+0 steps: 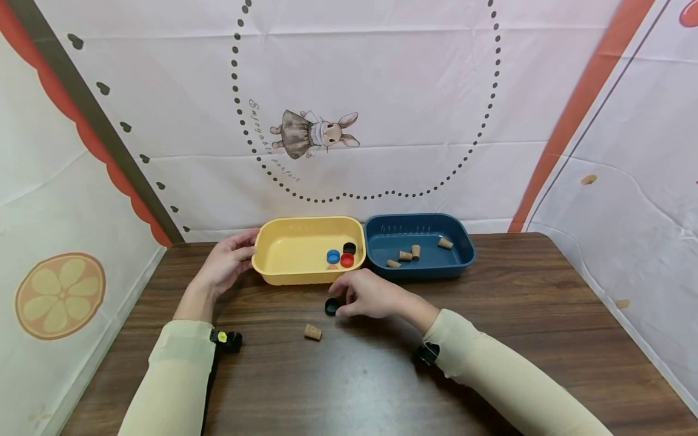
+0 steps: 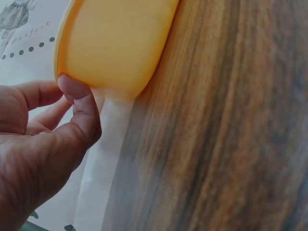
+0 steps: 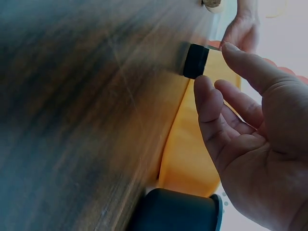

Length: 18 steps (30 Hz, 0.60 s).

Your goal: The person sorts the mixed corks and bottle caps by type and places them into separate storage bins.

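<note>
A yellow tray (image 1: 294,280) stands at the back of the table. My left hand (image 1: 229,260) holds its left end, and in the left wrist view the thumb (image 2: 74,86) lies against the rim. My right hand (image 1: 371,293) is in front of the tray with thumb and index finger parted beside a black bottle cap (image 1: 332,306), which sits on the table. In the right wrist view the fingertips are right at that cap (image 3: 196,61). Inside the yellow tray are a blue cap (image 1: 333,257), a red cap (image 1: 347,260) and another black cap (image 1: 349,248).
A dark blue tray (image 1: 420,271) adjoins the yellow one on the right, with several corks, including one cork (image 1: 445,243) near its right end. Another cork (image 1: 313,332) lies on the wooden table (image 1: 305,387) in front. A printed cloth (image 1: 382,91) hangs behind.
</note>
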Available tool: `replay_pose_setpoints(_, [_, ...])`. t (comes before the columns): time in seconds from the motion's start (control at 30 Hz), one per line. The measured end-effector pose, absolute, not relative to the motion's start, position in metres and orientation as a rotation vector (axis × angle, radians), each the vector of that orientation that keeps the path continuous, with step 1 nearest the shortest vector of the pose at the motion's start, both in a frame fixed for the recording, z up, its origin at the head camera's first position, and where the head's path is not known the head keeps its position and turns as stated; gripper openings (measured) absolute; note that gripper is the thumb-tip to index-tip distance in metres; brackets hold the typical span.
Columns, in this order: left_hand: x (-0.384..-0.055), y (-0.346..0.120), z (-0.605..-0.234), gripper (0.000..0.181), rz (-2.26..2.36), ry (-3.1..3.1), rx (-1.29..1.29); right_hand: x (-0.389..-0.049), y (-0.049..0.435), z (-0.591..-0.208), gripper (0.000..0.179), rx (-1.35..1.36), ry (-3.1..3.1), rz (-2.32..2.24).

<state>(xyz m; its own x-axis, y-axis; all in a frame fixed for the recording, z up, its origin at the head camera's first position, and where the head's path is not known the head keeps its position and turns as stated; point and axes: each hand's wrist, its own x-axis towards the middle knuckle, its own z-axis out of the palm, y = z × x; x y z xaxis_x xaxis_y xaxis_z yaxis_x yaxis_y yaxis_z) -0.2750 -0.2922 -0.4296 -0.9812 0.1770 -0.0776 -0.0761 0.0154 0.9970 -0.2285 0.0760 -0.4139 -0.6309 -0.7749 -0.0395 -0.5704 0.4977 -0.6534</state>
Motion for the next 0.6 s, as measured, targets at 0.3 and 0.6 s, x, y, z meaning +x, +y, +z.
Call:
replay_pose_setpoints(0.3, [-0.276,-0.293,-0.43,0.058,2.087,2.096,0.108,-0.232,0.069,-0.42,0.041,-1.158,2.426,-0.787])
replay_pose_setpoints(0.6, [-0.276,-0.293,-0.431,0.058,2.082,2.098,0.11,-0.235,0.064,-0.423,0.034,-1.198,2.408,-0.747])
